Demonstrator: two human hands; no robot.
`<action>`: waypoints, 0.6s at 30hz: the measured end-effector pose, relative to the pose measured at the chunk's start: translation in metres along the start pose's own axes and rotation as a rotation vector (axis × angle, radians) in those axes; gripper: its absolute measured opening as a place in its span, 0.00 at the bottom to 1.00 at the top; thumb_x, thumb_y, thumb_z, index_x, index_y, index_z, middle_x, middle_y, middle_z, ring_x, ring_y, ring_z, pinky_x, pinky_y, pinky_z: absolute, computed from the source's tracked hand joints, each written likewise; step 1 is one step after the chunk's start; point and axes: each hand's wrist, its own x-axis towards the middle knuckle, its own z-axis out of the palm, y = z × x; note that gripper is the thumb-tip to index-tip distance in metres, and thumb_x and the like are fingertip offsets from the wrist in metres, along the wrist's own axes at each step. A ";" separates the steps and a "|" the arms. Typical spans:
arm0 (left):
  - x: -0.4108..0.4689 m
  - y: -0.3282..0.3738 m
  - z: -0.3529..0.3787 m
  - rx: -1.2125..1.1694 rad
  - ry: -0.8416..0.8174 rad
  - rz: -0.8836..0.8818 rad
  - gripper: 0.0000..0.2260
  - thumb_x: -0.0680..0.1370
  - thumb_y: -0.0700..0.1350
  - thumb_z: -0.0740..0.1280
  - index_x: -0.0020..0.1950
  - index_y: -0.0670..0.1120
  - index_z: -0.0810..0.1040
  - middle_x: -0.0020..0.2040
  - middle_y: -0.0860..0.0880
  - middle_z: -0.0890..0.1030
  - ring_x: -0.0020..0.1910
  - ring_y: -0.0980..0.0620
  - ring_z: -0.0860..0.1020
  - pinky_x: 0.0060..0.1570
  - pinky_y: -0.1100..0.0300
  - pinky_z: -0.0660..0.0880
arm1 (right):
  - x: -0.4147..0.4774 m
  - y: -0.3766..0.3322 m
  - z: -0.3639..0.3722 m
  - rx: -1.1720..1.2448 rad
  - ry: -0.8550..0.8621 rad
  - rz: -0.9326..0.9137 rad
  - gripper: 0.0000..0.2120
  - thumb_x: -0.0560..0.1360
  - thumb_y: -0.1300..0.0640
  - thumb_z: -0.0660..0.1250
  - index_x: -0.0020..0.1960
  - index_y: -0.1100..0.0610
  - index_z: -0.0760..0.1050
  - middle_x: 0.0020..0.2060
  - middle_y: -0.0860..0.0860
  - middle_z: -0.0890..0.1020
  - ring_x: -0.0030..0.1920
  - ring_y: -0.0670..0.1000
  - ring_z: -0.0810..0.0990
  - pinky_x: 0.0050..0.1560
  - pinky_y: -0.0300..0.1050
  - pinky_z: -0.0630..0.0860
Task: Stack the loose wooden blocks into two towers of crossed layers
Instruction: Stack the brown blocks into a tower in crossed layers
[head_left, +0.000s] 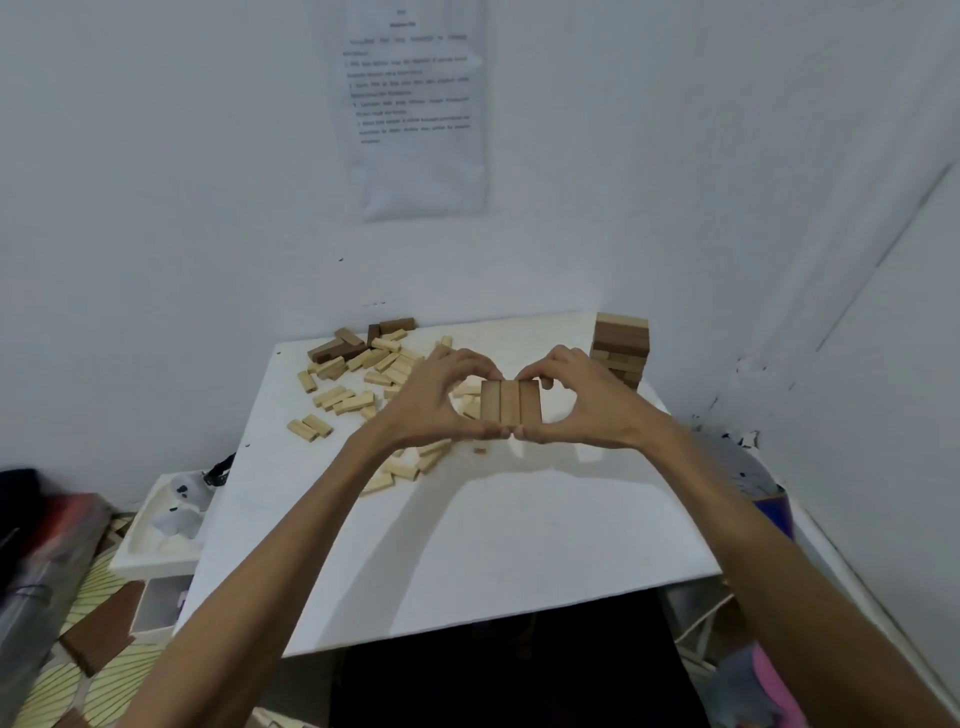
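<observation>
Layer of three blocks (510, 401): mid-brown, side by side, long faces touching, ends flush. It sits over the middle of the table (467, 545), framed by both hands. Cannot tell whether it rests on the table or is lifted just clear.

Left hand (431, 400): curled round the layer's left side, thumb along the near edge, fingers (467, 361) arched over to the far edge. Right hand (587, 405): mirrors it on the right side. The thumb tips meet at the near edge. Both hands are grasping the layer and squeezing it square.

First tower (621, 348): stands at the far right corner of the table, well apart from the hands, several crossed layers high, dark bands among pale ones.

Loose blocks (363, 374): a pale scatter over the far left of the table, running under and beside the left wrist. Dark blocks (358, 338) lie at the far edge of that scatter.

Judgement of step: the first tower looks partly built. This layer reads as the base of the second tower, or as a course readied for carrying to the first. I cannot say which.

Next move calls for even pressure from both sides so the middle block does not slip. The layer should be set down flat and let go without spreading it. The following three blocks then go crosswise on top.
</observation>
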 end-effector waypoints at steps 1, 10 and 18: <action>0.010 0.003 -0.002 -0.012 -0.014 0.003 0.29 0.62 0.68 0.76 0.59 0.57 0.80 0.59 0.62 0.79 0.58 0.54 0.71 0.60 0.46 0.71 | 0.002 0.002 -0.007 0.001 0.014 0.004 0.28 0.66 0.37 0.78 0.63 0.41 0.75 0.51 0.41 0.72 0.55 0.41 0.70 0.50 0.35 0.67; 0.091 0.032 -0.007 0.002 -0.096 0.071 0.30 0.62 0.68 0.76 0.60 0.58 0.79 0.60 0.63 0.77 0.57 0.57 0.71 0.63 0.47 0.70 | 0.015 0.022 -0.073 -0.046 0.113 0.061 0.29 0.66 0.37 0.78 0.64 0.44 0.76 0.52 0.42 0.73 0.56 0.41 0.71 0.50 0.32 0.68; 0.146 0.050 0.013 0.012 -0.174 0.103 0.31 0.61 0.69 0.74 0.60 0.56 0.79 0.60 0.62 0.77 0.58 0.56 0.72 0.64 0.44 0.70 | 0.011 0.063 -0.104 -0.062 0.152 0.119 0.30 0.66 0.35 0.76 0.65 0.41 0.74 0.54 0.41 0.71 0.60 0.43 0.68 0.53 0.37 0.66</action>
